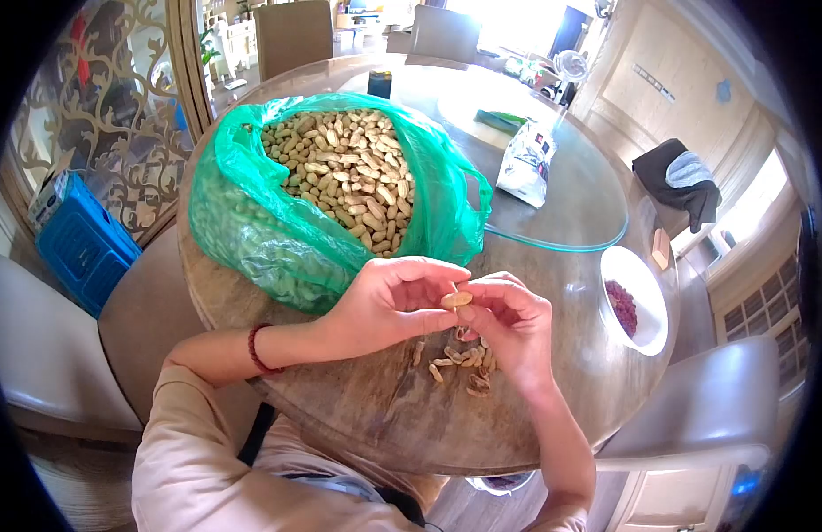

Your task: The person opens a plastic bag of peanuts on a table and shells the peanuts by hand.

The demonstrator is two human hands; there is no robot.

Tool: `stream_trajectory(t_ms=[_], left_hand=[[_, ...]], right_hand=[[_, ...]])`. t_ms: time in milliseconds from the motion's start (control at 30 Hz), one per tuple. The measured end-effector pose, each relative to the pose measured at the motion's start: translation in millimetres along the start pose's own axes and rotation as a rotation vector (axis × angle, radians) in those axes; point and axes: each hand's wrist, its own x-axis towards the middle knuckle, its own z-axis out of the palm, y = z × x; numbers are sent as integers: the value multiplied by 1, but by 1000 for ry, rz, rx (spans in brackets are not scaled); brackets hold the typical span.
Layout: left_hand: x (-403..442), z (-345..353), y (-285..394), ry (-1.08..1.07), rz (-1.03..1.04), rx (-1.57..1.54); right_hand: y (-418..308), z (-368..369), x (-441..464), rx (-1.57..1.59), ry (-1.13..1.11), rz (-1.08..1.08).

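Observation:
An unshelled peanut [456, 301] is pinched between the fingertips of both my hands, above the front part of the round table. My left hand [389, 301], with a dark red bracelet [257, 348] on its wrist, grips it from the left. From the right, the thumb and fingers of my right hand [516, 324] close on the same peanut. Broken peanut shells [465, 357] lie on the wood below, partly hidden by my right hand. Just beyond my left hand stands a green plastic bag [278, 244], open at the top and full of unshelled peanuts [349, 168].
A white bowl [652, 330] holding reddish kernels [621, 306] stands at the table's right edge. On the glass turntable [575, 208] are a white packet [526, 164] and a green item [501, 121]. Chairs surround the wooden table [384, 417]; a dark small container [380, 84] stands behind the bag.

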Motion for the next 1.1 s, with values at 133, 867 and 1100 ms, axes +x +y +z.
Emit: stream_trajectory(t_ms=[133,867,1100], left_hand=[[1,-9,7,-100,-184,-35],[-8,1,7,-70,-184,236],[-11,1,-1,-57,-171,113]], right_hand=[[3,-4,2,-21,-32,-102],[10,-2,-2,-60,-94,-125],[10,-4,-2,-205,-138,-153]])
